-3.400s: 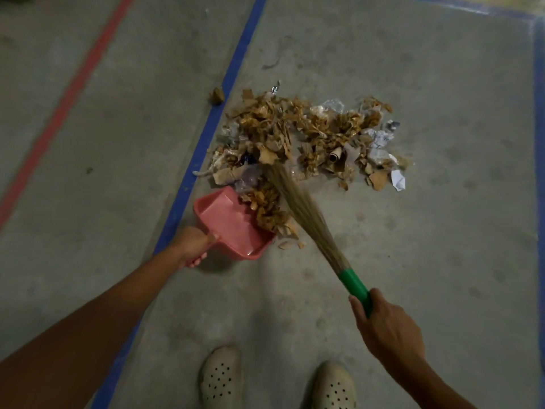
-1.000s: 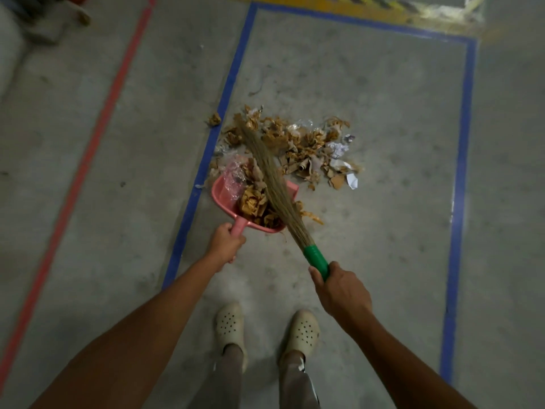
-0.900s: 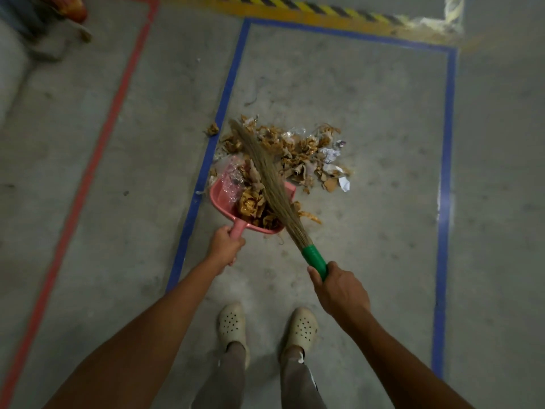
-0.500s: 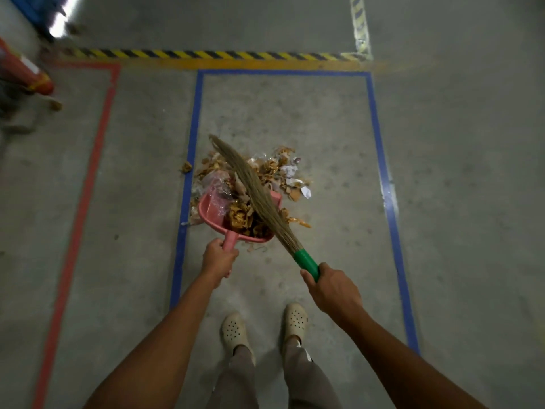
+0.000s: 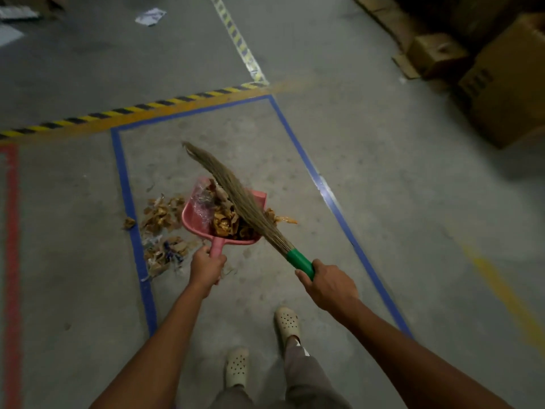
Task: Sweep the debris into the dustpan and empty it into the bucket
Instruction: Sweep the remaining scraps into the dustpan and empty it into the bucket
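Two hands fill the lower half of my head view, each curled round a handle. My left hand (image 5: 206,268) grips the pink stem of the dustpan (image 5: 191,215), fingers wrapped round it, with the pan pointing away from me. My right hand (image 5: 327,286) is wrapped round the green grip of the broom (image 5: 236,196). Its long straw bristles lie slantwise across the pan's load, and their tip reaches past the far rim, up and to the left.

The pan carries a heap of debris (image 5: 227,225): brown crumpled bits and some clear plastic film against its left wall. One orange-brown piece hangs over the right edge. I cannot tell whether the pan rests on the floor (image 5: 383,202) or is held just above it.

Loose scraps (image 5: 160,214) lie on the concrete left of the pan, spread along and over the blue tape line (image 5: 129,202), with another patch nearer me beside my left wrist. Beyond runs a yellow-and-black hazard stripe (image 5: 132,109), and a red line (image 5: 11,231) marks the far left. Cardboard boxes (image 5: 507,84) are stacked at upper right. My pale perforated clogs (image 5: 287,321) stand below the hands.
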`<state>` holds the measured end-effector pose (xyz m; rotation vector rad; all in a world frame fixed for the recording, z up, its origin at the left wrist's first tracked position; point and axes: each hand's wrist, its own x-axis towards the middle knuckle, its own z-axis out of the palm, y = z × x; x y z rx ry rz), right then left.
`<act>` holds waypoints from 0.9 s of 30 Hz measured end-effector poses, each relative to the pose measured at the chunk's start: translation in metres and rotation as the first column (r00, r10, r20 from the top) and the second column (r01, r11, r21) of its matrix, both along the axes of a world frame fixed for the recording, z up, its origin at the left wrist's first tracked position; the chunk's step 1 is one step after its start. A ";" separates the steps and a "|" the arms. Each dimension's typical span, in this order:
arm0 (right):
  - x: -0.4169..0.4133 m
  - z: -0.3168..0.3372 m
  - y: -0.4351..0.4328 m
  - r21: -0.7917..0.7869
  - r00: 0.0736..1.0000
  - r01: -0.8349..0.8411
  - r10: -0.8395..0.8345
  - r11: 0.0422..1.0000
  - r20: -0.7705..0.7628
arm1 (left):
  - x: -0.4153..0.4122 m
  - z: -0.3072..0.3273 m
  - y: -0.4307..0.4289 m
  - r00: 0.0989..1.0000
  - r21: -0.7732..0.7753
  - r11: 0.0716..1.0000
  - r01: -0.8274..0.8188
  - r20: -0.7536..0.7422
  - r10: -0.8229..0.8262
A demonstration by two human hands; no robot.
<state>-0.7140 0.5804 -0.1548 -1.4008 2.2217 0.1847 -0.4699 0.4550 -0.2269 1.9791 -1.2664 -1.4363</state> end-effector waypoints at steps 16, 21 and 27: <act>0.063 0.021 0.155 -0.090 0.938 0.331 -0.338 0.939 -0.080 | 0.007 0.032 0.070 0.937 -0.060 0.936 0.346 -0.025 -0.348; 0.060 0.025 0.217 -0.134 0.892 0.432 -0.445 0.892 -0.083 | -0.023 0.043 0.103 0.890 -0.091 0.888 0.451 -0.033 -0.455; 0.066 0.040 0.317 -0.182 0.807 0.568 -0.587 0.802 -0.067 | -0.058 0.056 0.171 0.803 -0.132 0.803 0.581 -0.065 -0.592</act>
